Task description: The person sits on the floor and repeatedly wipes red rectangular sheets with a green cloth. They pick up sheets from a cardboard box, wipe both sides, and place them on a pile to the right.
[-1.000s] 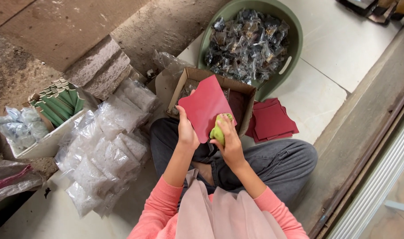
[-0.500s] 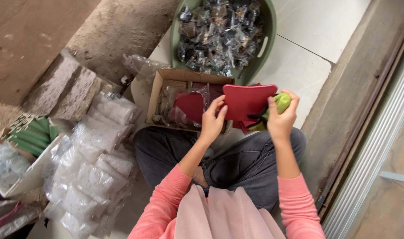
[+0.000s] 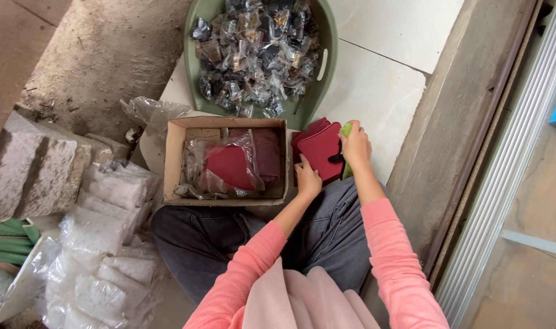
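I sit cross-legged on the floor. My right hand (image 3: 354, 146) grips a small green object (image 3: 346, 130) and rests on a dark red card (image 3: 322, 150) that tops a small pile beside my knee. Fingers of my left hand (image 3: 306, 180) press the near edge of that same red card. To the left of the pile stands an open cardboard box (image 3: 179, 159) holding more red cards (image 3: 231, 167) under a loose clear plastic bag.
A green plastic basin (image 3: 326, 68) full of small clear packets sits just beyond the box. Many white-filled plastic bags (image 3: 107, 244) lie heaped at the left, next to a stone block (image 3: 34, 166). A concrete ledge and metal rail (image 3: 473, 158) run along the right.
Both hands carried the red card from in front of me, over the box, down onto the pile at the right. The green object stayed in my right hand.
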